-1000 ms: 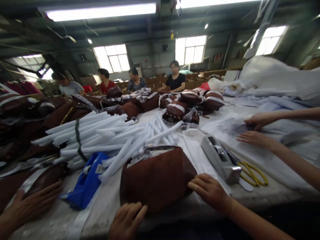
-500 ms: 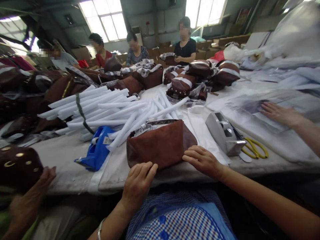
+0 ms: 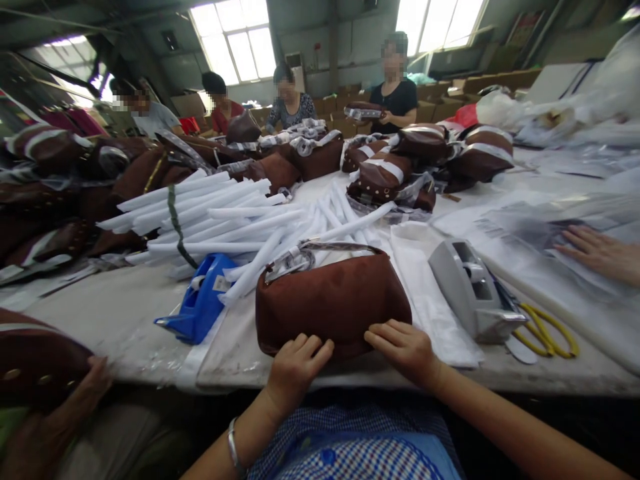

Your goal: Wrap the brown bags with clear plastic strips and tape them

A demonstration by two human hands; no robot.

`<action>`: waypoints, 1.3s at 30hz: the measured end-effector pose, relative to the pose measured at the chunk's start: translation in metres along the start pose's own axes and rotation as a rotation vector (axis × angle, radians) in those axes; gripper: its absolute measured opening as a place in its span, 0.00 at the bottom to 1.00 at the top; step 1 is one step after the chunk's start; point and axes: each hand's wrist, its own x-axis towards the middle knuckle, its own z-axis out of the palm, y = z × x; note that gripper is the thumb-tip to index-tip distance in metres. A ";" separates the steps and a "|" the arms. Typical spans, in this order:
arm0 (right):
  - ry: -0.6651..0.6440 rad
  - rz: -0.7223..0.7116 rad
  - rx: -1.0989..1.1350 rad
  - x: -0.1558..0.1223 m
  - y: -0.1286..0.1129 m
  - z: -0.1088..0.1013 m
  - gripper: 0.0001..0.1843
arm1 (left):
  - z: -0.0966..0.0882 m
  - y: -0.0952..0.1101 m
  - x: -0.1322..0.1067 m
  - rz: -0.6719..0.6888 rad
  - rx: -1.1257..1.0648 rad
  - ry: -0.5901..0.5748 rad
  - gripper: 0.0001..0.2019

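Observation:
A brown suede handbag lies on the white table right in front of me, its metal-ringed strap on top. My left hand rests on the bag's lower front edge, fingers stretched flat. My right hand presses the same edge further right, fingers also flat and slightly spread. Neither hand grips anything.
White paper rolls are heaped behind the bag. A blue tape dispenser sits left, a grey tape dispenser and yellow scissors right. Co-workers' hands show at left and right. More brown bags are piled beyond, with several people seated.
The view has dropped toward the table. My left hand moved up onto the bag's front edge and my right hand slid inward along it. The right co-worker's second hand left the view.

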 end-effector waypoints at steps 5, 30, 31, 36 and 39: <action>-0.064 -0.006 0.026 0.009 -0.002 -0.015 0.12 | -0.005 -0.004 0.006 0.022 -0.052 0.015 0.09; -0.410 0.130 0.763 0.032 -0.039 -0.084 0.10 | -0.018 0.021 -0.033 -0.049 -0.123 0.047 0.08; -0.510 0.226 0.981 0.042 -0.041 -0.092 0.12 | -0.017 0.021 -0.033 -0.049 -0.120 0.045 0.08; -0.702 0.671 1.556 0.054 -0.033 -0.063 0.36 | -0.015 0.023 -0.030 -0.032 -0.091 0.015 0.09; -0.703 0.957 1.625 0.049 -0.027 -0.050 0.29 | -0.014 0.021 -0.027 -0.048 -0.103 -0.031 0.07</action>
